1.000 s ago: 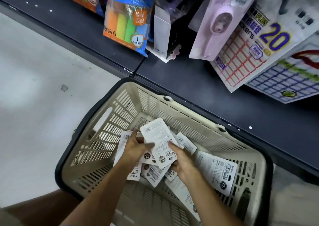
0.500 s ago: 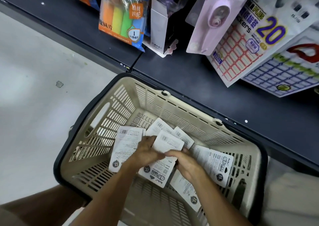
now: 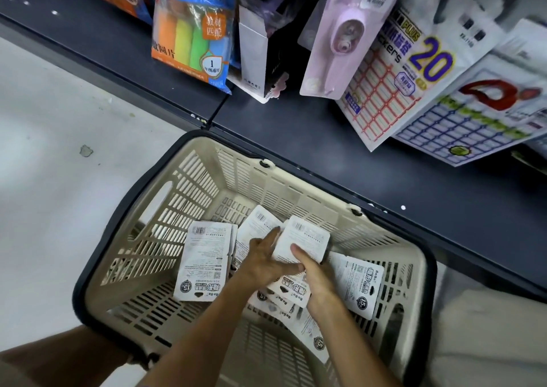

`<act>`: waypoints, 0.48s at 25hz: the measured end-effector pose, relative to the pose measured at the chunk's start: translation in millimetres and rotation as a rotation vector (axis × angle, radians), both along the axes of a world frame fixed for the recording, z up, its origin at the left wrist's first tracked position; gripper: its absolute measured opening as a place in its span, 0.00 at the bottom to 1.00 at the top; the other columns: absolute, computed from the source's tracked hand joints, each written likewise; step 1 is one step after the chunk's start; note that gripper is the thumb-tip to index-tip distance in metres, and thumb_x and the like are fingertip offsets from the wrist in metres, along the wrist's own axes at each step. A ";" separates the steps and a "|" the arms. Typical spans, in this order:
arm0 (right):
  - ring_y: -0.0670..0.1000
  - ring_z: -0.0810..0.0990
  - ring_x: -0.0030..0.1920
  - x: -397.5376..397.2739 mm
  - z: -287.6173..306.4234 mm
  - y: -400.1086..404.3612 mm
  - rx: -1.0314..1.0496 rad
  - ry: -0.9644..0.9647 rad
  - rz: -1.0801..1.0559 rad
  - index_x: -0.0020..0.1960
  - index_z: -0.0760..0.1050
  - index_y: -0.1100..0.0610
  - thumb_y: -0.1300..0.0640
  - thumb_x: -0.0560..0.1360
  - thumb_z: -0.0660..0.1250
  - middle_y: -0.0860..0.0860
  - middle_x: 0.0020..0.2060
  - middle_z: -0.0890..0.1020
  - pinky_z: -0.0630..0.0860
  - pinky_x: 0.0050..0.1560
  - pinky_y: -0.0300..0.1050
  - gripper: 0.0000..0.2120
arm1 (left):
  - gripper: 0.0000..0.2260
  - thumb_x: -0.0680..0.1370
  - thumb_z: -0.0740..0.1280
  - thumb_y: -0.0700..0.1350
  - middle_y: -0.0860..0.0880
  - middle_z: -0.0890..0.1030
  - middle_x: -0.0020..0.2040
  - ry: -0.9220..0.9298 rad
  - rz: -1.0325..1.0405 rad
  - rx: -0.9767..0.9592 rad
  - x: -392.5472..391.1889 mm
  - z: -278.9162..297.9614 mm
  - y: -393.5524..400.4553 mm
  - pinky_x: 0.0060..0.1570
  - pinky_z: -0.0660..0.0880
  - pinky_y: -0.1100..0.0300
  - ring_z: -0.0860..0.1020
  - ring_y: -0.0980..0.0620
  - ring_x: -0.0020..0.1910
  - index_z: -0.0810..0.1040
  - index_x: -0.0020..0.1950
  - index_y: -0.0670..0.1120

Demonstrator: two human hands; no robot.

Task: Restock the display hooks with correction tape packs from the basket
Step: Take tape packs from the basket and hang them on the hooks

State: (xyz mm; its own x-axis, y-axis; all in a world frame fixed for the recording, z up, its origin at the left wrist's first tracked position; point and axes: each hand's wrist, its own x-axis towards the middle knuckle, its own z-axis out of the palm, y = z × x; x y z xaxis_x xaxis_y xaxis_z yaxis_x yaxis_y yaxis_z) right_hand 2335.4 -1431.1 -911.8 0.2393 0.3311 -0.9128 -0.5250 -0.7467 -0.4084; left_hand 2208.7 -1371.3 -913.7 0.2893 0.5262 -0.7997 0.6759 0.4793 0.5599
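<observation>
I am down in the basket point(image 3: 189, 185) with both hands, gathering correction tape packs point(image 3: 204, 264) into a bundle before anything goes up to the hooks. To do this step well I want the cards squared: all back-side up, hang holes at the same end, edges flush, so that the whole bundle can slide onto a hook in one go. The packs are thin, slick cards with a lump on the hidden side, so I judge they will fan out if I squeeze only at one corner; a grip across the width is safer.

My right hand point(image 3: 318, 280) holds the top pack point(image 3: 302, 240) of a small stack, thumb lying on its printed back and the other fingers curled under the right edge, where I cannot see them well. My left hand point(image 3: 263, 261) is flat and relaxed, fingers straight, its fingertips point(image 3: 273, 234) resting along the left edge of that same pack and partly over the pack point(image 3: 256, 227) behind it; it holds nothing, it seems to steady or push.

So the pack sits between the two hands, touching both, near the middle of the basket floor. More packs lie loose around: one flat stack just left of my left hand, one just right of my right wrist, others under my forearms. The shelf point(image 3: 340, 161) edge runs just beyond the basket rim, with other goods hanging above it.
</observation>
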 end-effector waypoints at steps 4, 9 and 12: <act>0.60 0.85 0.51 3.8 19.0 -7.3 -0.031 0.123 0.171 0.58 0.82 0.60 0.51 0.70 0.77 0.61 0.52 0.86 0.78 0.61 0.58 0.20 | 0.47 0.60 0.83 0.59 0.54 0.80 0.65 -0.086 0.067 -0.168 -9.8 15.9 2.0 0.65 0.75 0.52 0.79 0.51 0.62 0.68 0.76 0.54; 0.61 0.85 0.46 2.2 59.6 -43.9 -0.022 0.236 0.151 0.50 0.84 0.61 0.51 0.70 0.75 0.64 0.51 0.86 0.77 0.59 0.58 0.15 | 0.51 0.55 0.77 0.73 0.53 0.58 0.82 -0.123 -0.075 -0.159 -25.8 62.4 -24.0 0.71 0.65 0.51 0.65 0.46 0.77 0.67 0.77 0.62; 0.60 0.86 0.42 -1.2 91.2 -52.3 0.106 0.270 0.065 0.44 0.86 0.61 0.50 0.66 0.74 0.63 0.47 0.86 0.82 0.46 0.52 0.15 | 0.67 0.52 0.80 0.72 0.49 0.61 0.82 -0.218 0.188 -0.163 -18.2 102.7 -35.9 0.76 0.62 0.47 0.63 0.44 0.79 0.48 0.83 0.58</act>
